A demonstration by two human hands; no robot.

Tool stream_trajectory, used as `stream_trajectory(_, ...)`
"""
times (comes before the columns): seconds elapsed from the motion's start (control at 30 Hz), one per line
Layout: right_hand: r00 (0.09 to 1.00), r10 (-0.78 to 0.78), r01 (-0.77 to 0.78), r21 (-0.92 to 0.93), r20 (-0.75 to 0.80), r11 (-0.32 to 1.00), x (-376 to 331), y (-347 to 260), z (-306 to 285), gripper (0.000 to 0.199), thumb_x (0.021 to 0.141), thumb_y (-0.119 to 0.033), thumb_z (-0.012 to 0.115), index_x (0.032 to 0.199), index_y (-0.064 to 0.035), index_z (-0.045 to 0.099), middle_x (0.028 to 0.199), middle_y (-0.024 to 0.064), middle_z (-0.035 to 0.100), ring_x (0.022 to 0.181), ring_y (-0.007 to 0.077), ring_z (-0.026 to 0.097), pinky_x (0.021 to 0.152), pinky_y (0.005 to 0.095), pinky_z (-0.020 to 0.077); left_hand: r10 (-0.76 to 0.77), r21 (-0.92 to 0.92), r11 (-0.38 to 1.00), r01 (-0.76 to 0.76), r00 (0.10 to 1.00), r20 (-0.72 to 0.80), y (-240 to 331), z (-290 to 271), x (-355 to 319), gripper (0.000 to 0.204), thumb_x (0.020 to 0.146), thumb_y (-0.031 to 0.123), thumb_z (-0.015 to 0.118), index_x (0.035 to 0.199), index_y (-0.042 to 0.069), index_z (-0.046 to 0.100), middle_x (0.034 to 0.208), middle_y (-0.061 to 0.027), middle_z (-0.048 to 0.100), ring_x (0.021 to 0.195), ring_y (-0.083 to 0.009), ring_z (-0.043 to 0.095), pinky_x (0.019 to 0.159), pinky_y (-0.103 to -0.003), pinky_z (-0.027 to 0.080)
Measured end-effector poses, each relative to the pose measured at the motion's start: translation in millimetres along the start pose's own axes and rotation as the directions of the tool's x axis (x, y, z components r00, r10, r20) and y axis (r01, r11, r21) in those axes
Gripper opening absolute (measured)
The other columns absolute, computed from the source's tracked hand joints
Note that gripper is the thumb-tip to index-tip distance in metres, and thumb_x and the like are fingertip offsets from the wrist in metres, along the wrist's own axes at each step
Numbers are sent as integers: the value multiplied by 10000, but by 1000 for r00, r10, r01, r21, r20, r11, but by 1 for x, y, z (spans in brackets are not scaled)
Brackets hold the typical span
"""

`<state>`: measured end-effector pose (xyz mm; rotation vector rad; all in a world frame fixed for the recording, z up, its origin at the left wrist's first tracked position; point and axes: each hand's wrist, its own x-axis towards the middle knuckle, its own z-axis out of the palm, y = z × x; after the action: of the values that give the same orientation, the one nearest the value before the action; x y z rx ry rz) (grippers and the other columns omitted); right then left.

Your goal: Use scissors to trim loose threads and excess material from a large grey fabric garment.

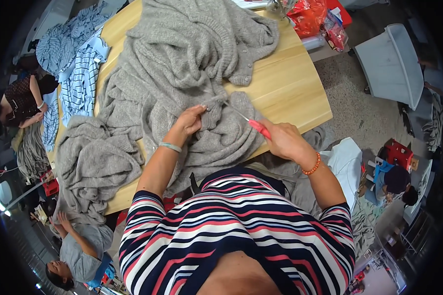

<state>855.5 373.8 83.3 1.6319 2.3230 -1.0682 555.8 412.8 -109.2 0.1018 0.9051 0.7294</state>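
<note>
While the left hand [189, 120] is pinching the grey knit sweater [182, 64] on the wooden table [285, 83], right hand [283, 140] is gripping a red-handled tool [251, 124], fingers closed round it.

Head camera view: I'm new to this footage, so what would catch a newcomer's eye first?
A big grey knitted garment sprawls over the wooden table. At its near edge the left hand pinches the knit while the right hand points a red-handled tool at that spot. A blue striped cloth lies at the table's left.
</note>
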Motion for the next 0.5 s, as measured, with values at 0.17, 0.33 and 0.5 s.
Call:
stream_trajectory(0.17, 999, -7, 6, -28, -35, 1000, 8, 11, 9, 293, 795, -66, 502, 1086, -42, 523, 770, 234, 640, 778, 421, 629, 698, 506, 483, 173, 693, 720, -39, 977, -125, 9, 34, 15, 415, 830, 264, 712, 1097, -17, 563, 971, -78, 612, 918, -147, 585, 765, -271, 481)
stream_trajectory(0.33, 999, 24, -26, -51, -26, 998, 9, 12, 11, 247, 795, -81, 514, 1037, -35, 530, 769, 238, 640, 772, 419, 631, 690, 503, 487, 587, 942, -248, -226, 739, 332, -26, 60, 29, 508, 723, 285, 757, 1130, 59, 555, 812, -138, 633, 786, -342, 633, 697, -419, 502)
stream_trajectory(0.5, 996, 43, -43, -3, 84, 999, -1, 15, 10, 300, 820, -114, 529, 1111, -43, 541, 791, 252, 633, 795, 428, 619, 711, 502, 479, 594, 951, 40, -307, 773, 224, -30, 44, 48, 249, 812, 234, 644, 833, -10, 597, 694, -219, 578, 694, -362, 626, 644, -447, 483)
